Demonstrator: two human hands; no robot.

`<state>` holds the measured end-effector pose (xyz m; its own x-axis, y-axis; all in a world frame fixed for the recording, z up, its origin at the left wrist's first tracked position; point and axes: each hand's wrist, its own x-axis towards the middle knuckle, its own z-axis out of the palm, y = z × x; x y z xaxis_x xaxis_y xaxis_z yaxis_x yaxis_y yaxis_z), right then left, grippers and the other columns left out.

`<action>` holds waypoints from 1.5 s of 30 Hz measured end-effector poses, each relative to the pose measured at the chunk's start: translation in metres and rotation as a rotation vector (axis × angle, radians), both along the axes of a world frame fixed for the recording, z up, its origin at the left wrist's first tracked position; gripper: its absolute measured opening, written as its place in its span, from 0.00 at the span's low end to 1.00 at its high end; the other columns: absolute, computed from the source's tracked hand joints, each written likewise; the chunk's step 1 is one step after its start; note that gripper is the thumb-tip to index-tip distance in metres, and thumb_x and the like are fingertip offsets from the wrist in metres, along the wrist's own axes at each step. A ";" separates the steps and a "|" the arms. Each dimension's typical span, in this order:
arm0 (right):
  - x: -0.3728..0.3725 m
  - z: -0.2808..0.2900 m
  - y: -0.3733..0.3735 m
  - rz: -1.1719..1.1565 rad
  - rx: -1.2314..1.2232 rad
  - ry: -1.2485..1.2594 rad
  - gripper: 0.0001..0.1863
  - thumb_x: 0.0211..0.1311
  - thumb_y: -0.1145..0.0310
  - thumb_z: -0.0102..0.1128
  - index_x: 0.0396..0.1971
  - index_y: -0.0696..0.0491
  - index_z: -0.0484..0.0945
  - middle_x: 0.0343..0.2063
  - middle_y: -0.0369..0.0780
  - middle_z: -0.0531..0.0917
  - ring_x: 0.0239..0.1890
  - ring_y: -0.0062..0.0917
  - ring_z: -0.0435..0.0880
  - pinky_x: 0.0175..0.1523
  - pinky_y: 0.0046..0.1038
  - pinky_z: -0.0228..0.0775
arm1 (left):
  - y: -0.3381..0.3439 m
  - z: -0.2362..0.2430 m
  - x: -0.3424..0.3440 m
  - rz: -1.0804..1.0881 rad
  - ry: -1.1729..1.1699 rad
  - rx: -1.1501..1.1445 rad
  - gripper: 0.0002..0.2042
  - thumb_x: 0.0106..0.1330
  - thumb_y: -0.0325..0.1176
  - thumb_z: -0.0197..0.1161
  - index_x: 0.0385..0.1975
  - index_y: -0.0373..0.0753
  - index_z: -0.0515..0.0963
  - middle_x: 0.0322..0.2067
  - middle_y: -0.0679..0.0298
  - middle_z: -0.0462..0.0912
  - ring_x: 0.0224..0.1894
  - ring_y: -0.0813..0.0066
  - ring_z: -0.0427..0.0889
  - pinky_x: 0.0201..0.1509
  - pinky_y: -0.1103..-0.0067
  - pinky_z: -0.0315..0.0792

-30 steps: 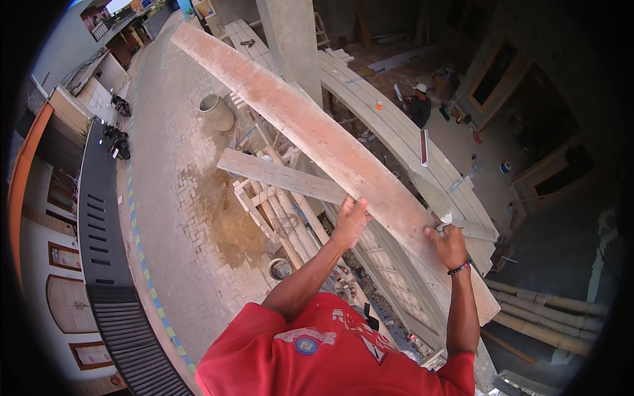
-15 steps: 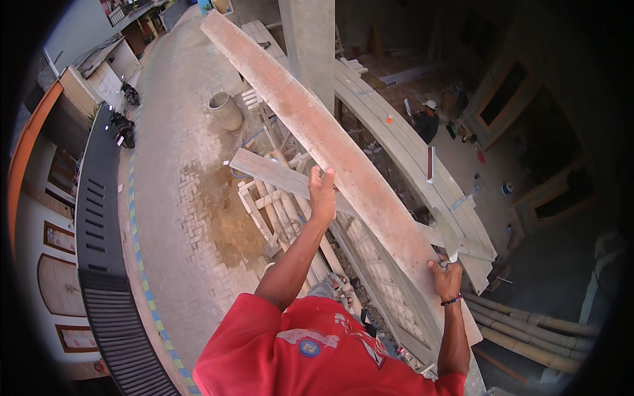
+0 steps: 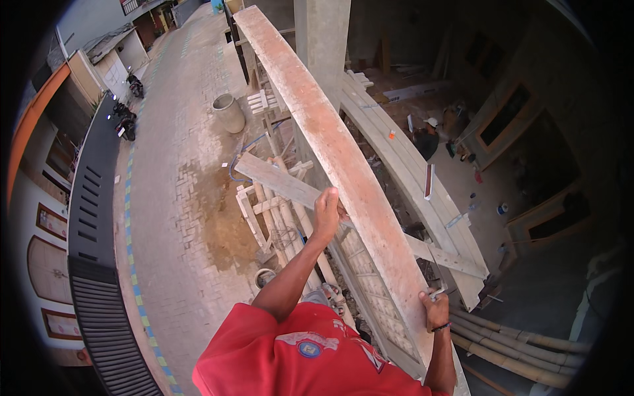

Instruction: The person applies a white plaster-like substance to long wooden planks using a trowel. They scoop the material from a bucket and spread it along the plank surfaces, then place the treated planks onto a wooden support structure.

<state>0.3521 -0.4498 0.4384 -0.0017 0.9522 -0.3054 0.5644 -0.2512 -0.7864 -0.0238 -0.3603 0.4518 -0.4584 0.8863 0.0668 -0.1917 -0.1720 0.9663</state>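
A long wooden plank (image 3: pixel 327 142), its face stained reddish with pale edges, slants from the far upper left toward me at lower right. My left hand (image 3: pixel 326 214) grips its left edge near the middle, thumb on top. Closer to the near end, my right hand (image 3: pixel 434 309) is closed on the right edge, a dark bracelet at the wrist. A small metallic piece sticks out at that hand's fingers, too little shown to name. Below the plank, a narrower grey board (image 3: pixel 277 178) lies crosswise, partly covered by my left hand and the plank.
A concrete column (image 3: pixel 323 53) rises beside the plank's far part. Long boards (image 3: pixel 409 178) lie to its right, bamboo poles (image 3: pixel 522 343) at lower right. A person (image 3: pixel 426 140) is farther inside. Left below are timber poles (image 3: pixel 284 221), a concrete cylinder (image 3: pixel 228 113) and the paved lane (image 3: pixel 172 165).
The plank has swung to a steeper angle, its far end shifting right toward the column. My right hand has moved left and down with it. A pale blade-like piece by that hand no longer shows.
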 end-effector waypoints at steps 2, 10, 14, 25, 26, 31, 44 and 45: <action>0.002 -0.004 -0.004 -0.002 0.046 0.052 0.14 0.52 0.65 0.67 0.29 0.61 0.78 0.21 0.31 0.74 0.25 0.17 0.69 0.32 0.25 0.63 | -0.001 0.012 -0.001 -0.017 0.118 -0.065 0.20 0.71 0.47 0.50 0.23 0.38 0.66 0.13 0.68 0.69 0.17 0.82 0.73 0.19 0.80 0.68; 0.011 -0.024 -0.009 0.184 -0.159 -0.022 0.19 0.56 0.56 0.64 0.32 0.60 0.80 0.26 0.34 0.79 0.30 0.20 0.74 0.39 0.26 0.67 | 0.000 0.005 -0.011 0.065 0.463 -0.040 0.26 0.71 0.55 0.47 0.19 0.38 0.65 0.10 0.70 0.65 0.11 0.79 0.67 0.16 0.80 0.61; 0.025 -0.046 -0.016 0.259 -0.414 0.129 0.22 0.58 0.51 0.63 0.34 0.58 0.80 0.27 0.33 0.79 0.31 0.19 0.75 0.40 0.25 0.67 | -0.004 -0.006 -0.024 -0.087 -0.113 -0.081 0.28 0.69 0.60 0.46 0.30 0.36 0.72 0.21 0.64 0.74 0.23 0.73 0.75 0.28 0.76 0.69; -0.009 -0.031 0.002 0.492 -0.978 0.572 0.19 0.62 0.54 0.59 0.34 0.59 0.78 0.16 0.39 0.77 0.20 0.25 0.76 0.29 0.28 0.68 | 0.009 -0.015 -0.044 -0.287 -0.843 0.188 0.30 0.60 0.55 0.61 0.57 0.41 0.68 0.53 0.58 0.75 0.54 0.59 0.74 0.59 0.61 0.67; 0.010 -0.052 0.008 0.597 -0.741 0.362 0.21 0.62 0.53 0.59 0.34 0.60 0.80 0.21 0.40 0.80 0.23 0.24 0.78 0.31 0.27 0.70 | 0.014 -0.017 -0.039 -0.234 -0.859 0.144 0.30 0.60 0.52 0.63 0.58 0.42 0.68 0.55 0.59 0.74 0.56 0.59 0.73 0.61 0.60 0.66; 0.026 -0.020 0.055 0.061 -0.364 -0.011 0.23 0.61 0.51 0.60 0.20 0.58 0.76 0.16 0.39 0.77 0.16 0.21 0.74 0.21 0.25 0.67 | 0.013 -0.010 -0.045 -0.028 -0.781 -0.030 0.33 0.59 0.42 0.68 0.63 0.42 0.61 0.59 0.61 0.69 0.62 0.59 0.67 0.67 0.57 0.58; 0.049 0.045 0.021 -0.172 -0.018 -0.067 0.12 0.61 0.65 0.59 0.38 0.56 0.70 0.19 0.35 0.73 0.17 0.17 0.72 0.20 0.22 0.66 | 0.015 0.003 -0.057 0.030 -0.726 -0.075 0.30 0.67 0.47 0.57 0.65 0.41 0.59 0.63 0.57 0.64 0.65 0.56 0.62 0.69 0.55 0.53; 0.043 0.027 0.009 -0.188 0.023 0.059 0.14 0.61 0.65 0.59 0.40 0.57 0.70 0.20 0.36 0.73 0.18 0.18 0.73 0.21 0.23 0.67 | 0.016 0.006 -0.054 0.037 -0.722 -0.075 0.30 0.67 0.48 0.57 0.65 0.41 0.59 0.63 0.56 0.64 0.65 0.56 0.62 0.70 0.55 0.53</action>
